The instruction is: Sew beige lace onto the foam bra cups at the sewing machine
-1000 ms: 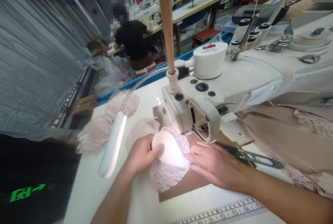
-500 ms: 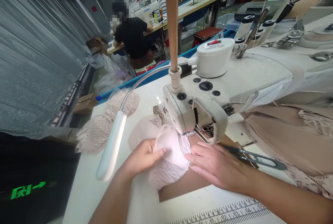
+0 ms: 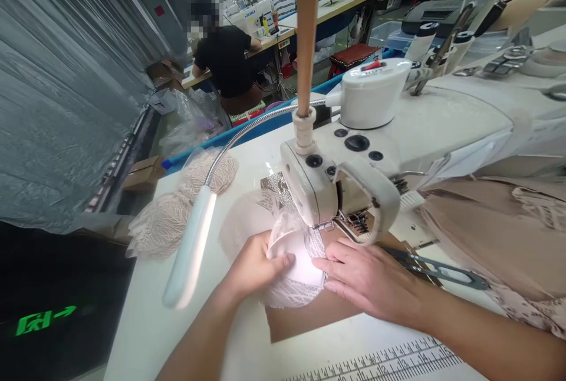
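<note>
Brought the left hand (image 3: 260, 263) in closer to the right hand (image 3: 371, 278) since a second ago, and curled the pale cup (image 3: 301, 254) up more at its left side, with less lace (image 3: 294, 294) spread below. Lying now on the brown board (image 3: 316, 316) on the worktop (image 3: 241, 334), just below the sewing machine head (image 3: 307, 183), lit up pretty well. Left fingers nearly closed, pinching the cup's left edge with thumb on top. Right fingers bunched low at the lacy right edge, touching it for sure; can't tell whether properly pinching or just pressing. Probably super light and soft, with a bit of spring in the cup but next to none in the lace, so likely to snag, stretch or slip if tugged. Best to hold by the firmer rim, thumb over and fingers under, and only guide the lacy side flat, lightly.
</note>
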The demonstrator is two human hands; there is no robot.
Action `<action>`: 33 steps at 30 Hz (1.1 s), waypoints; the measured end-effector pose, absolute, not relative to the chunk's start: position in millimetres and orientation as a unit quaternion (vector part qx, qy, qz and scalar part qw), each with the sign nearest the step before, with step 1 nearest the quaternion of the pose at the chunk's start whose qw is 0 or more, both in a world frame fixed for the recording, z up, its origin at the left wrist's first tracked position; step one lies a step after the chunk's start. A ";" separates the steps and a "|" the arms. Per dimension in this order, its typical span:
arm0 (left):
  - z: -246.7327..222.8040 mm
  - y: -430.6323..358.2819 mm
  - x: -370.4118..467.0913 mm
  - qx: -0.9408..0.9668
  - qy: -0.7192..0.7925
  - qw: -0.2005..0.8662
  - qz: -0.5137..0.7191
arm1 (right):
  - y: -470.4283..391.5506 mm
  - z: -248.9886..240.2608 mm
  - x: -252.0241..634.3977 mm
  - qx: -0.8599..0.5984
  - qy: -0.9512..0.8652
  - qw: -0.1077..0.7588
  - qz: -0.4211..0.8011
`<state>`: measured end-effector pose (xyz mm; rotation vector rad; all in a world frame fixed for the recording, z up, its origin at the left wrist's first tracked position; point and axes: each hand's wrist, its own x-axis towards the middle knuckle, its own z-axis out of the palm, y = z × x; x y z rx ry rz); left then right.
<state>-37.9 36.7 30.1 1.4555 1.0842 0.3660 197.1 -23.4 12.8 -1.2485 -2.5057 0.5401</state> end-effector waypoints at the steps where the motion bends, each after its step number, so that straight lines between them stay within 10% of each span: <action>1: 30.7 36.4 -37.4 0.637 0.466 0.595 0.155 | -23.2 12.7 196.8 -0.432 -0.871 0.145 0.183; 11: 65.5 22.8 -30.7 0.844 0.516 0.059 0.135 | -24.2 11.9 196.2 -0.429 -0.872 0.164 0.170; 16: 35.1 26.5 -10.2 0.950 0.269 0.078 0.135 | -24.8 6.7 195.1 -0.422 -0.877 0.184 0.139; 33: 14.3 31.4 -13.5 0.964 0.227 0.073 0.115 | -14.1 -5.0 196.7 -0.494 -0.839 0.221 0.061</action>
